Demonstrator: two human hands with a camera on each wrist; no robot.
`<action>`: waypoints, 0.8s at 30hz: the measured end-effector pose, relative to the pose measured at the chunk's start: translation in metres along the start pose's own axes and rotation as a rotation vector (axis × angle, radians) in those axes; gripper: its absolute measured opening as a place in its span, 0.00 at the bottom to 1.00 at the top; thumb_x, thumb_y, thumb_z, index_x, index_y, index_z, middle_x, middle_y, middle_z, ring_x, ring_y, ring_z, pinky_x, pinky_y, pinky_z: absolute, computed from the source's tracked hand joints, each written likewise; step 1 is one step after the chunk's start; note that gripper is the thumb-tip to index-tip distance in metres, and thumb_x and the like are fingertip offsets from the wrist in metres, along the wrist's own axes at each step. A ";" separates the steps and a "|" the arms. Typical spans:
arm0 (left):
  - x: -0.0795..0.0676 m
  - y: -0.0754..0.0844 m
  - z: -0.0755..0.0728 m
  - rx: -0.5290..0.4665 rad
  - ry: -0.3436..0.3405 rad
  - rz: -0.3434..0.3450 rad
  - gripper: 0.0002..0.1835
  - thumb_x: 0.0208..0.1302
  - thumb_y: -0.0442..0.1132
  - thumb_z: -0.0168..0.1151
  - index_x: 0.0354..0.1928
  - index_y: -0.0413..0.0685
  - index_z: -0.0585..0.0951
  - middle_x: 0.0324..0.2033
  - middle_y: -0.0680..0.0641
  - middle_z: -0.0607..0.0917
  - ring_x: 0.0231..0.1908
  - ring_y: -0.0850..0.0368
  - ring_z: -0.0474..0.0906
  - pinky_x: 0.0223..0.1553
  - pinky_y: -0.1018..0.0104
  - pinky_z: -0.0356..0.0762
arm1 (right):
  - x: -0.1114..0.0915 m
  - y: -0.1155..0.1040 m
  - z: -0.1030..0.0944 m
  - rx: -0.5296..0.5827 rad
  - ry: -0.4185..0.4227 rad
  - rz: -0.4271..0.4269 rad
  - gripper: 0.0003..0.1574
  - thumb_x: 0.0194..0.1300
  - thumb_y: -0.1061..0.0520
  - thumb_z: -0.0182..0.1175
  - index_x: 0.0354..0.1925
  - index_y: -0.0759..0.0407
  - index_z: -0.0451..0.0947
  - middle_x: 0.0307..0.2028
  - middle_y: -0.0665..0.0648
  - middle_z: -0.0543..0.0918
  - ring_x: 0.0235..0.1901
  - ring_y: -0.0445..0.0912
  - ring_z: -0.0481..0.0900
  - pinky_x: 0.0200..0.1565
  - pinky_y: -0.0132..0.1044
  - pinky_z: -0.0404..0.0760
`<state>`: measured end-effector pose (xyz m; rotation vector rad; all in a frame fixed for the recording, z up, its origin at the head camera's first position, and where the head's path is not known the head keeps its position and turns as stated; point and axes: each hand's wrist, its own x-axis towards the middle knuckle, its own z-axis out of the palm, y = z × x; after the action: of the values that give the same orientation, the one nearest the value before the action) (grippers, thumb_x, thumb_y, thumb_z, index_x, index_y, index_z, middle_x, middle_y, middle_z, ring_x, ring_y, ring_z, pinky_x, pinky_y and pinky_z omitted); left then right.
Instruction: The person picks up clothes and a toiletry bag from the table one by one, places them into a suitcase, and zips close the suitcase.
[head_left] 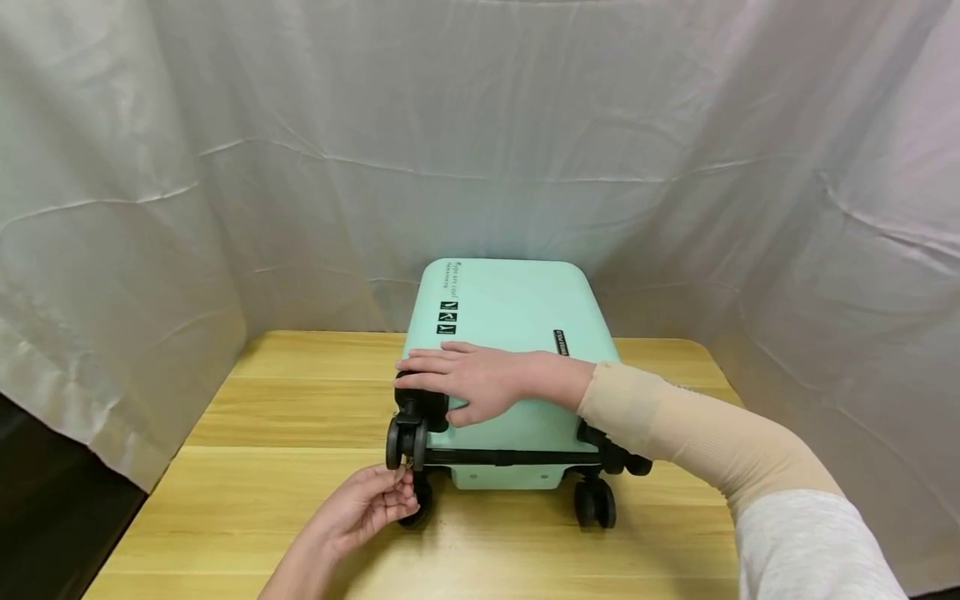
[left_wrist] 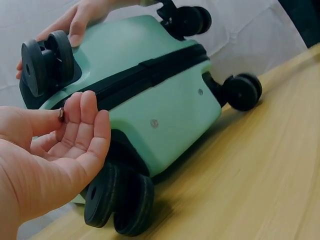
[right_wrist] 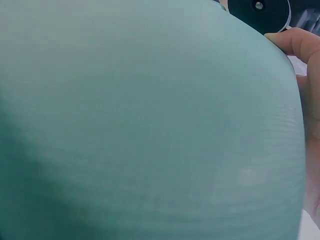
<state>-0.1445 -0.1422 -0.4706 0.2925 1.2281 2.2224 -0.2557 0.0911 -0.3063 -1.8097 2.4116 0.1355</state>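
A mint-green hard-shell suitcase point(head_left: 517, 308) lies flat on the table, its wheeled end toward me. My left hand point(head_left: 367, 507) is at the near left corner, between the upper and lower wheels. In the left wrist view, its thumb and fingers pinch a small metal zipper pull point(left_wrist: 61, 115) beside the black zipper band point(left_wrist: 132, 80). My right hand point(head_left: 476, 382) rests on the top shell near the left corner, fingers extended over the edge by the black wheel housing point(head_left: 423, 404). Pale green shell point(right_wrist: 160, 120) fills most of the right wrist view.
Black double wheels point(head_left: 595, 502) stick out at the suitcase's near right corner. The wooden table point(head_left: 300, 417) extends on both sides of it. Light grey cloth point(head_left: 480, 125) hangs behind and at the sides.
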 end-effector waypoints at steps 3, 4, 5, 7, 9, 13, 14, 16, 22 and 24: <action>0.001 0.000 0.000 0.050 0.003 0.001 0.16 0.77 0.35 0.41 0.39 0.48 0.81 0.33 0.55 0.86 0.38 0.64 0.83 0.52 0.64 0.81 | 0.002 -0.001 0.000 -0.005 0.008 0.011 0.48 0.65 0.50 0.55 0.77 0.44 0.46 0.78 0.48 0.47 0.78 0.44 0.39 0.76 0.51 0.46; 0.001 0.000 0.000 0.064 0.004 0.000 0.16 0.77 0.35 0.42 0.39 0.49 0.81 0.33 0.55 0.86 0.38 0.64 0.83 0.52 0.65 0.81 | 0.003 -0.001 0.000 -0.007 0.012 0.012 0.48 0.64 0.50 0.56 0.77 0.44 0.47 0.77 0.48 0.49 0.78 0.44 0.40 0.76 0.51 0.46; 0.001 -0.001 0.000 0.075 0.005 0.001 0.16 0.77 0.35 0.42 0.39 0.49 0.81 0.33 0.55 0.86 0.38 0.65 0.83 0.52 0.65 0.81 | 0.004 -0.002 0.000 -0.007 0.017 0.012 0.47 0.64 0.50 0.57 0.76 0.44 0.48 0.77 0.49 0.50 0.78 0.45 0.41 0.76 0.51 0.47; 0.000 -0.001 -0.001 0.092 0.000 0.004 0.16 0.77 0.35 0.41 0.38 0.49 0.81 0.33 0.55 0.87 0.37 0.65 0.83 0.51 0.65 0.82 | 0.007 -0.004 0.001 -0.023 0.035 0.012 0.46 0.64 0.50 0.57 0.75 0.43 0.51 0.76 0.49 0.53 0.78 0.45 0.44 0.76 0.51 0.49; -0.001 -0.001 -0.001 0.103 -0.008 0.010 0.16 0.77 0.34 0.40 0.39 0.49 0.80 0.33 0.56 0.87 0.38 0.65 0.84 0.51 0.66 0.82 | 0.010 -0.005 0.001 -0.040 0.052 0.014 0.43 0.64 0.50 0.57 0.74 0.42 0.53 0.75 0.49 0.55 0.77 0.45 0.48 0.75 0.50 0.51; 0.000 -0.001 -0.002 0.112 -0.021 0.018 0.16 0.77 0.34 0.40 0.40 0.49 0.80 0.33 0.55 0.87 0.38 0.65 0.84 0.51 0.65 0.82 | 0.013 -0.009 0.002 -0.110 0.088 0.027 0.38 0.66 0.49 0.56 0.72 0.41 0.58 0.72 0.49 0.59 0.73 0.45 0.56 0.73 0.48 0.58; 0.000 -0.001 -0.002 0.111 -0.021 0.014 0.16 0.77 0.34 0.40 0.40 0.49 0.80 0.33 0.55 0.87 0.38 0.65 0.84 0.51 0.65 0.82 | 0.014 -0.010 0.002 -0.122 0.091 0.034 0.37 0.67 0.49 0.57 0.71 0.41 0.59 0.71 0.49 0.60 0.72 0.46 0.58 0.72 0.47 0.59; 0.001 -0.001 -0.002 0.112 -0.017 0.002 0.15 0.77 0.35 0.41 0.40 0.49 0.80 0.33 0.55 0.87 0.38 0.65 0.84 0.51 0.65 0.82 | 0.016 -0.013 0.002 -0.147 0.098 0.051 0.35 0.67 0.49 0.57 0.70 0.40 0.60 0.70 0.50 0.61 0.71 0.46 0.60 0.70 0.46 0.62; 0.002 0.001 -0.002 0.115 -0.025 -0.012 0.16 0.78 0.36 0.40 0.40 0.50 0.80 0.33 0.56 0.87 0.38 0.65 0.84 0.52 0.65 0.81 | 0.025 -0.019 0.002 -0.166 0.088 0.090 0.33 0.68 0.51 0.58 0.68 0.43 0.63 0.70 0.50 0.64 0.71 0.46 0.61 0.71 0.44 0.62; 0.001 0.001 -0.004 0.109 -0.037 -0.011 0.17 0.78 0.36 0.39 0.40 0.50 0.81 0.33 0.56 0.87 0.38 0.65 0.84 0.52 0.65 0.81 | 0.029 -0.022 0.001 -0.169 0.077 0.084 0.32 0.68 0.54 0.57 0.69 0.45 0.63 0.71 0.50 0.64 0.73 0.47 0.59 0.72 0.45 0.61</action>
<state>-0.1472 -0.1448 -0.4717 0.3675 1.3296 2.1353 -0.2426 0.0575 -0.3114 -1.8127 2.6030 0.2910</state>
